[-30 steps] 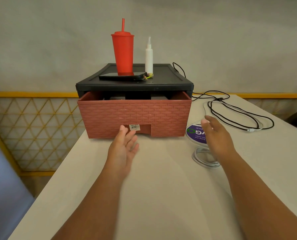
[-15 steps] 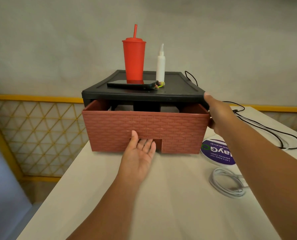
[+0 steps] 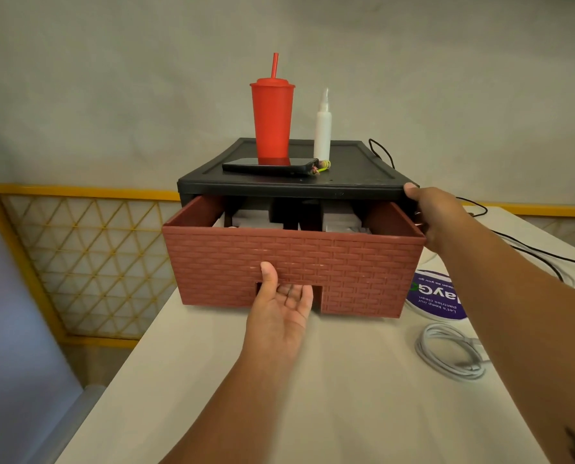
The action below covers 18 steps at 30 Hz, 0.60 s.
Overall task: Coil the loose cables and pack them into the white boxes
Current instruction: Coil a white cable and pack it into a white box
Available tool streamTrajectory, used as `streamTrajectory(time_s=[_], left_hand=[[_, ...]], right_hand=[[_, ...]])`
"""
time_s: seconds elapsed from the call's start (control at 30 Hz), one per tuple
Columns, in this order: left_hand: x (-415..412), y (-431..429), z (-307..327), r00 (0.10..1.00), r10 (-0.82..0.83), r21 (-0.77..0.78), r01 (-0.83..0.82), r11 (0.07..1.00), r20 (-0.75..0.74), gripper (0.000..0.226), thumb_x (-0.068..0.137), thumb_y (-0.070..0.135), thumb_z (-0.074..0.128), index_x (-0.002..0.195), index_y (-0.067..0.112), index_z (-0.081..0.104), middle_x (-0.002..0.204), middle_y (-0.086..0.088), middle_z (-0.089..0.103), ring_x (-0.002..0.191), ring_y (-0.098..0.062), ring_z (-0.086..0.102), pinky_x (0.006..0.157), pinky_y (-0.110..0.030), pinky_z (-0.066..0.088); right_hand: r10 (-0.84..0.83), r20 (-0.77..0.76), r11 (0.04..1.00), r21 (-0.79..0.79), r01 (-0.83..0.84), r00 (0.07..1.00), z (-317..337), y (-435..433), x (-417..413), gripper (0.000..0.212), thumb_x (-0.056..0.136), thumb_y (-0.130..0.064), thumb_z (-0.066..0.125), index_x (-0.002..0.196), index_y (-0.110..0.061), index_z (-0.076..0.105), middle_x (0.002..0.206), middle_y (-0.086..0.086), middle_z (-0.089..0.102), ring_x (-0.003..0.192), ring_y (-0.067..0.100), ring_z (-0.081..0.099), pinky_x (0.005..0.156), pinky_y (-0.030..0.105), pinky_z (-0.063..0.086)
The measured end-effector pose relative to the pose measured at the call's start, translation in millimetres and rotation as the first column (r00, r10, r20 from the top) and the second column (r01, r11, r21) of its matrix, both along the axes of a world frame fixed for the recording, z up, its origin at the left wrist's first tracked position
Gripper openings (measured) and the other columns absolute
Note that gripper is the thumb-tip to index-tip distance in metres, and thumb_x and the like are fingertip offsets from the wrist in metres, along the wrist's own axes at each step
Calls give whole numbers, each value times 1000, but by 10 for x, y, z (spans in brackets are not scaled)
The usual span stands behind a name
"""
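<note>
Head: "pantries clean" disc (image 3: pixel 437 294) near cable (image 3: pixel 422 346)

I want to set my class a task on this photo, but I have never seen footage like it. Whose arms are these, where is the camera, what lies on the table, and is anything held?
No machine here: a person wears one wide-angle camera on the head, looking forward and down, so both arms are their own. The left hand hooks its fingers into the notch of a brick-red drawer, which stands partly open; the right hand grips the front right corner of the black cabinet around it. The drawer seems to hold white boxes. On the cabinet stand a red tumbler and a white bottle, with a phone lying flat. On the table lie a coiled white cable, a loose black cable and a round purple label.
</note>
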State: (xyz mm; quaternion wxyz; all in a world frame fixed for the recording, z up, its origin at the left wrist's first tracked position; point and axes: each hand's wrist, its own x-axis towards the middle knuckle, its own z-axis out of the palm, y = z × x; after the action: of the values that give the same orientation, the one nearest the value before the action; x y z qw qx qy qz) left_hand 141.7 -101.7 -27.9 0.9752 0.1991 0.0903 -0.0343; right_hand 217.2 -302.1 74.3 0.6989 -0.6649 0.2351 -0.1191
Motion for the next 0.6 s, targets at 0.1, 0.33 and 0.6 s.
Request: streamTrajectory(time_s=[0.1, 0.33, 0.6], left_hand=[[-203, 17, 8, 1000, 11, 4, -11, 1000, -29, 25, 85, 31, 59, 92, 7, 61, 83, -5, 63, 87, -15, 62, 85, -33, 52], [-785, 90, 52, 999, 28, -11, -28, 1000, -16, 27, 72, 29, 61, 89, 8, 62, 75, -5, 70, 70, -14, 71, 74, -33, 57], [-1345, 232, -21, 999, 12, -102, -15, 995, -32, 67, 37, 16, 90, 97, -1, 66, 97, -19, 71, 85, -28, 71, 66, -46, 58]], right_hand=[[24, -24, 1000, -13, -24, 999, 25, 12, -35, 48, 89, -35, 58, 126, -8, 45, 113, 10, 57, 97, 26, 56, 57, 34, 46], [51, -44, 998, -30, -52, 998, 52, 8, -61, 48, 89, -36, 58, 127, -8, 48, 117, 8, 57, 92, 24, 54, 54, 32, 40], [49, 21, 998, 35, -50, 999, 39, 49, -111, 43, 90, -31, 57, 126, -10, 49, 117, 8, 57, 101, 25, 56, 63, 37, 46]])
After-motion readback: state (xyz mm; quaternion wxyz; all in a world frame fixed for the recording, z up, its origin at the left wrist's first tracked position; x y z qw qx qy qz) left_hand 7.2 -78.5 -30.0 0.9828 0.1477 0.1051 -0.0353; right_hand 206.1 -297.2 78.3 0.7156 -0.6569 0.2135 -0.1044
